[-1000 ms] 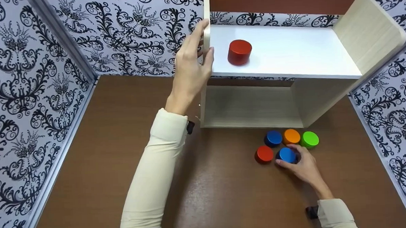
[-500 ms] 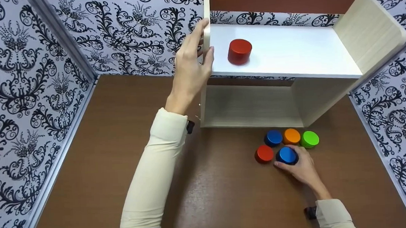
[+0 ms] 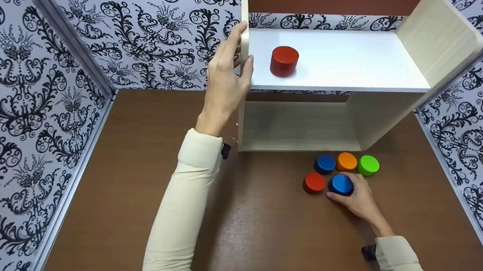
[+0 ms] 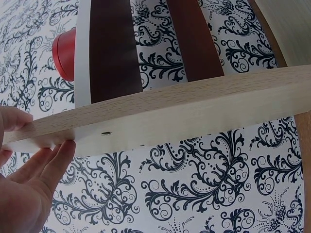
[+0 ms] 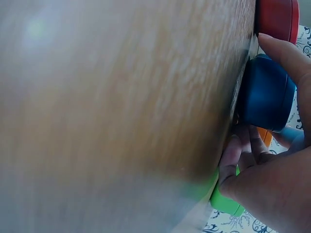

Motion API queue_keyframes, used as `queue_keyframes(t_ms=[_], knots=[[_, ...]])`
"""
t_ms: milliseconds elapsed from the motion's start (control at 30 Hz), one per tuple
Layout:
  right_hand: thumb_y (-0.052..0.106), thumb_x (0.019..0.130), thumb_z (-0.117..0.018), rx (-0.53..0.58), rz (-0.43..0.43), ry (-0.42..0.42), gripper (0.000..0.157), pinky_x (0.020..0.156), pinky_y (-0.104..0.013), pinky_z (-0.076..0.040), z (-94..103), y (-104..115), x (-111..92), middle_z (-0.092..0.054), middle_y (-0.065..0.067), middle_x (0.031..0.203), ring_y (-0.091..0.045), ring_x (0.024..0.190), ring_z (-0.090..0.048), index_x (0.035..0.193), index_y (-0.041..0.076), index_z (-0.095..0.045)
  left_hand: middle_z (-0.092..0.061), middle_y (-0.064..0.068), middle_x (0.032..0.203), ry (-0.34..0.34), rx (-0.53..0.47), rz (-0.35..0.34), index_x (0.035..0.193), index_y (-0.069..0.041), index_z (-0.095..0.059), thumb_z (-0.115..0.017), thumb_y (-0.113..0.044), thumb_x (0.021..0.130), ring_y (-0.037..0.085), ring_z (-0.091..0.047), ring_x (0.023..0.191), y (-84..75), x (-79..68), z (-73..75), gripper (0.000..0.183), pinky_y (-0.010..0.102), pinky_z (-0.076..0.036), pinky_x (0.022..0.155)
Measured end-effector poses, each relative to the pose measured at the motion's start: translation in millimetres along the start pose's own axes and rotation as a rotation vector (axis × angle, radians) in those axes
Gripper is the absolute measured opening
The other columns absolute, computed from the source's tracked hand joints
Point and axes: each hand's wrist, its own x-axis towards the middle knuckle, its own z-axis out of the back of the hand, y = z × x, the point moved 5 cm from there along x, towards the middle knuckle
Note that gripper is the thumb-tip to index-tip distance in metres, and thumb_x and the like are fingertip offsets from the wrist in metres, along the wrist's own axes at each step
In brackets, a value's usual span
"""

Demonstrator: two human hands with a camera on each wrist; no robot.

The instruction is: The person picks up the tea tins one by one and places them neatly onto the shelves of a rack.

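Note:
My left hand point(image 3: 224, 77) holds the upright left side panel point(image 4: 194, 104) of a small wooden shelf unit. In the left wrist view its thumb and fingers lie on opposite faces of the panel. On the brown surface, my right hand point(image 3: 360, 197) has thumb and fingers around a blue round container point(image 3: 341, 184) with a lid. The right wrist view shows the thumb above this blue container point(image 5: 267, 92) and the fingers below it. Beside it are a red container point(image 3: 314, 183), a darker blue one point(image 3: 325, 164), an orange one point(image 3: 346, 161) and a green one point(image 3: 368, 165).
Another red container point(image 3: 284, 61) stands near the left end of the white upper shelf point(image 3: 356, 61). Below it is a lower compartment point(image 3: 302, 122) of pale wood. Patterned wall panels point(image 3: 22, 145) border the brown surface point(image 3: 142, 115) at left, back and right.
My right hand has shifted slightly left around the blue container. My left hand keeps its hold on the side panel, and the other containers stay in place.

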Motion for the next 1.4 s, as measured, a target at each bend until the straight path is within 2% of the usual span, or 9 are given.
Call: queue_keyframes(t_ms=[633,967,1200,1400], knots=[[0.023,0.083,-0.086,-0.005,-0.014,0.005,0.066,0.099,-0.067,-0.043,1.9,0.4,0.0,-0.048,-0.028,0.124,-0.046,0.116,-0.042,0.132,-0.008,-0.055,-0.06,0.019,0.129,0.003,0.008,0.008,0.15,-0.002,-0.045,-0.064,0.003,0.095,0.023,-0.061,0.117,-0.5,-0.3,0.5,0.058,0.018,-0.056,0.094],[0.022,0.083,-0.086,0.013,-0.031,0.012,0.065,0.1,-0.064,-0.046,1.4,-1.0,-0.8,-0.05,-0.027,0.124,-0.046,0.113,-0.049,0.131,-0.009,-0.055,-0.059,0.02,0.127,0.002,-0.002,0.005,0.15,-0.002,-0.045,-0.063,0.003,0.095,0.024,-0.061,0.118,-0.3,-0.1,0.3,0.057,0.018,-0.056,0.094],[0.026,0.083,-0.086,0.031,-0.056,0.032,0.066,0.1,-0.063,-0.048,3.7,-1.6,-2.9,-0.052,-0.026,0.124,-0.045,0.113,-0.051,0.132,-0.007,-0.056,-0.058,0.021,0.129,0.007,-0.02,0.007,0.15,-0.001,-0.045,-0.062,0.004,0.095,0.025,-0.061,0.118,0.2,-0.4,-0.6,0.057,0.02,-0.057,0.095],[0.029,0.085,-0.084,0.068,-0.082,0.059,0.07,0.102,-0.062,-0.048,11.1,4.8,-5.9,-0.05,-0.028,0.132,-0.046,0.116,-0.05,0.135,-0.007,-0.053,-0.058,0.021,0.13,0.006,-0.016,0.003,0.15,-0.001,-0.045,-0.063,0.004,0.095,0.025,-0.06,0.119,0.1,-0.2,-0.5,0.058,0.02,-0.057,0.095]])
